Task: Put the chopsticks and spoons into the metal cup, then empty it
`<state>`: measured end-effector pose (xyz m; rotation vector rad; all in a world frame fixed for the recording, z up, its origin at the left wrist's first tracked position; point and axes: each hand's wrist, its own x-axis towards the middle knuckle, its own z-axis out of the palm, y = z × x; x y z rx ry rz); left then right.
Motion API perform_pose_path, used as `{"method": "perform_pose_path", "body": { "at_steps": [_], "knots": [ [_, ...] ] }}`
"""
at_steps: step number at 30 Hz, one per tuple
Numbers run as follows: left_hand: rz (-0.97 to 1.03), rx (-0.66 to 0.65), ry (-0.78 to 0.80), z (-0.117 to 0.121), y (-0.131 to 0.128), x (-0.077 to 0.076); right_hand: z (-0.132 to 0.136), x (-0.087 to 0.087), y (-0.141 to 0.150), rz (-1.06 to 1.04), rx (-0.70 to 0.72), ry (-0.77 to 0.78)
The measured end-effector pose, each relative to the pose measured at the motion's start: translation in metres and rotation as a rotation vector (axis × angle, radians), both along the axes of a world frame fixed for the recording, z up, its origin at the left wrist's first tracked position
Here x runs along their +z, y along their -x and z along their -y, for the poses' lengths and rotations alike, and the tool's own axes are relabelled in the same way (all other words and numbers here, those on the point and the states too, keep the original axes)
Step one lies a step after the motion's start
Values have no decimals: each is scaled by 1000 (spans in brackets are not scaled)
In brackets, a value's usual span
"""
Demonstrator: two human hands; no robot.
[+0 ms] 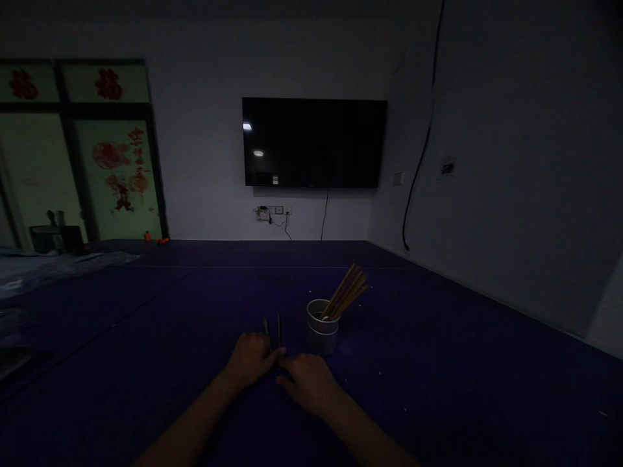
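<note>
Two slim dark utensils, one with a wider spoon-like tip and one thin and straight, point away from me over the dark blue table. My left hand is closed around their near part, its thumb reaching across to the right. Close against that thumb is my right hand, fingers bent inward near the utensils' lower ends; what it pinches is too dark to make out. Just beyond the right hand stands a grey metal cup with a bundle of wooden chopsticks leaning right.
Clear plastic wrapping and a dark holder with handles are at the far left. Small orange objects sit near the back edge. A television hangs on the wall, and a black cable runs down the right wall.
</note>
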<state>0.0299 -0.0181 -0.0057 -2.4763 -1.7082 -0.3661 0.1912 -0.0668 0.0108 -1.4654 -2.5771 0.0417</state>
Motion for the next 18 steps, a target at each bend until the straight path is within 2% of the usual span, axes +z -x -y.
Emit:
{"method": "perform_pose_path", "body": {
  "at_steps": [18],
  "knots": [
    [-34, -14, -13, 2, 0, 1, -4, -3, 1, 9, -36, -22]
  ]
}}
